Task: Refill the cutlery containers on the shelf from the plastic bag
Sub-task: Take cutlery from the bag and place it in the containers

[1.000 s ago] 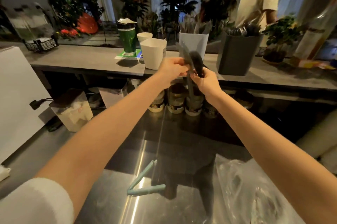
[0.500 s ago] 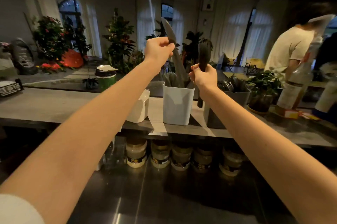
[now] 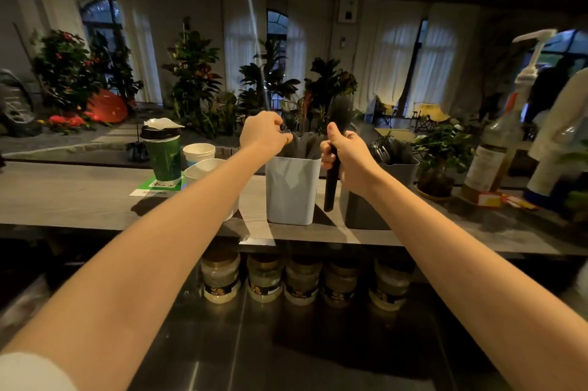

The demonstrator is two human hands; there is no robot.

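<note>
Plants are filling the far room behind the shelf point(image 3: 63, 199). Left hand point(image 3: 262, 132) is curling over the pale container point(image 3: 292, 190), probably dropping a piece in; pinching or not, I cannot tell. Right hand point(image 3: 345, 155) is gripping black cutlery point(image 3: 330, 193) upright beside the dark container point(image 3: 362, 212), likely bound there.

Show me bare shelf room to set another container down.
Widest bare stretch: the shelf left of the green cup. A narrower strip runs before the plant and bottle. Crowded between: paper cups, white container, dark container, and the right hand holding black cutlery.
</note>
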